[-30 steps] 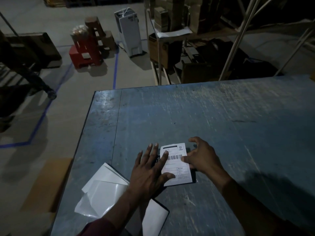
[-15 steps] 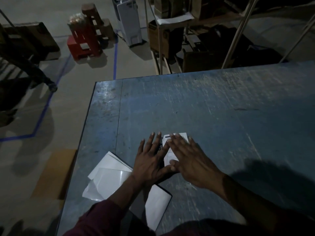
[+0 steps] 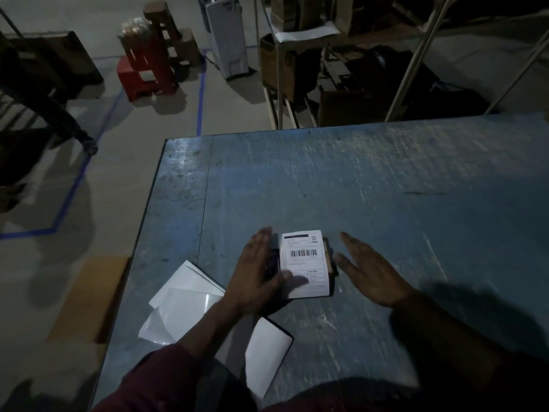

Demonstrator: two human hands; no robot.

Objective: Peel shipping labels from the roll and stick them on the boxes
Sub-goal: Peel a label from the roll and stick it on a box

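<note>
My left hand [image 3: 255, 278] flat against the box [image 3: 306, 264], thumb on its label [image 3: 305, 263], long axis pointing away from me, right hand [image 3: 371, 272] released beside it on the surface [image 3: 386, 179]

Dim warehouse. Left hand [image 3: 258, 276] lies flat w/ straight fingers on small dark box [image 3: 332, 264], thumb across white shipping label [image 3: 306, 263] on its top. Right hand [image 3: 370, 270] open just right of box, on blue table [image 3: 356, 179]. Blank backing sheets [image 3: 184, 304] left of that wrist.

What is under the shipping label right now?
The shipping label lies on a small dark box, whose edges show along the label's right and bottom sides. The left hand covers the box's left edge; its top face is hidden.
</note>
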